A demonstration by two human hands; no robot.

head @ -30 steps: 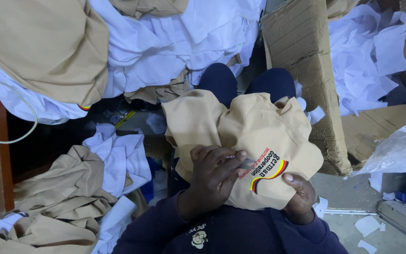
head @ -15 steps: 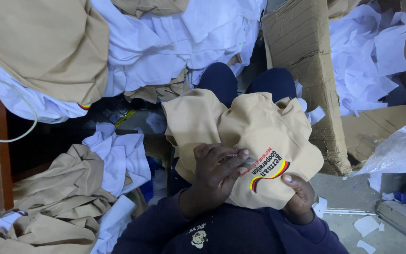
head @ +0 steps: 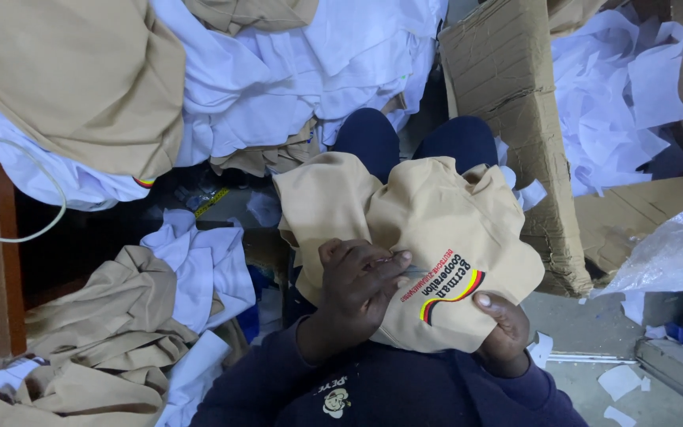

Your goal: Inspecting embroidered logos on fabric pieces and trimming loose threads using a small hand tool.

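1. On the lap, over dark blue trousers [head: 373,138], lies a tan garment [head: 405,229] with an embroidered patch of black, red and yellow stripes [head: 452,289] facing up.
2. Left hand [head: 357,289] rests on top of the garment, fingers curled and pinching something small beside the patch (too small to tell what).
3. Right hand [head: 503,332] grips the garment's lower edge from beneath, thumb pressed on the cloth just below the patch.
4. Beyond the knees, white cloth [head: 294,71] is heaped up, with a large tan sheet [head: 73,79] over its left part.
5. At left, more tan cloth [head: 96,332] and a white piece [head: 199,269] lie crumpled on the floor.
6. At right stands a torn cardboard box [head: 515,103], with clear plastic [head: 673,253] near it.
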